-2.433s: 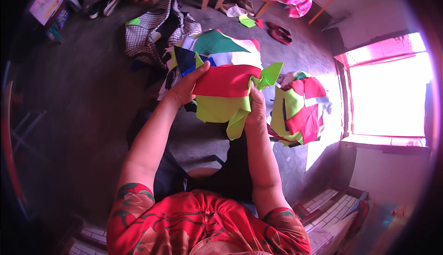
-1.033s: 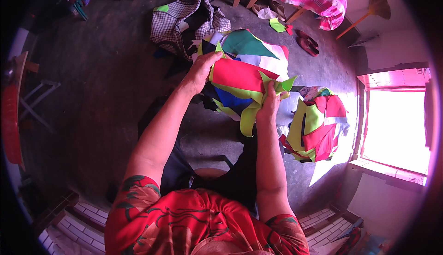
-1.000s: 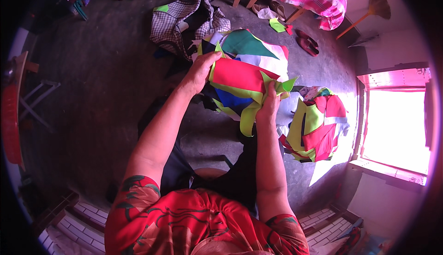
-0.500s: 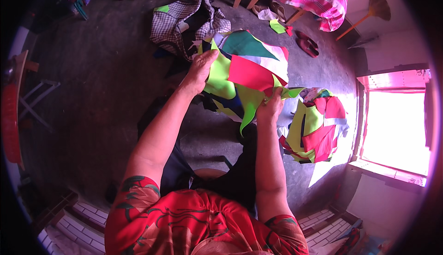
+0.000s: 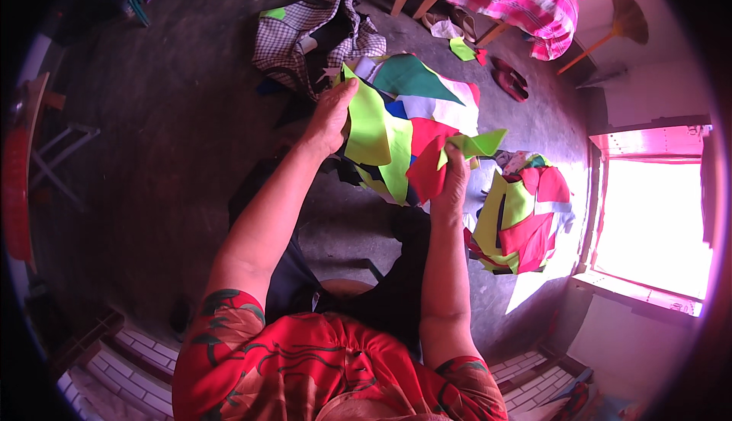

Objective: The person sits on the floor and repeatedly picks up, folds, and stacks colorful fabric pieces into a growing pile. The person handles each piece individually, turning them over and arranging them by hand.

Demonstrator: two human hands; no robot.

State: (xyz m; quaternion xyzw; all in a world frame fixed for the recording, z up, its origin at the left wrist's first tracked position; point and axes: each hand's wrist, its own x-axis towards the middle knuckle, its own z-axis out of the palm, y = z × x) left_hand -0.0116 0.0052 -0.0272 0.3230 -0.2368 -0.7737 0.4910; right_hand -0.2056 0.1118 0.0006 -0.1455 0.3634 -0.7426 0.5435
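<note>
At the far left a folding stool [image 5: 65, 143] stands on the grey concrete floor [image 5: 183, 139], well apart from the work. Further in, a checked bag [image 5: 305, 32] lies slumped open on the floor, touching the far edge of the fabric the person is handling. The left hand [image 5: 329, 116] is raised with its fingers curled shut over the upper edge of a lime-green fabric piece [image 5: 374, 135], lifting it so it hangs free of the multicoloured fabric heap [image 5: 427, 101] just behind it, probably to peel one layer from the rest. The right hand [image 5: 451, 181] pinches a red fabric scrap [image 5: 425, 171] together with a light-green strip [image 5: 476, 144], thumb and fingers closed on both, holding the lower corner so the bundle stays spread between the two hands. To the right a second pile of cut cloth [image 5: 522, 219] rests on the floor near the bright window [image 5: 648, 215], set aside from the held bundle.
</note>
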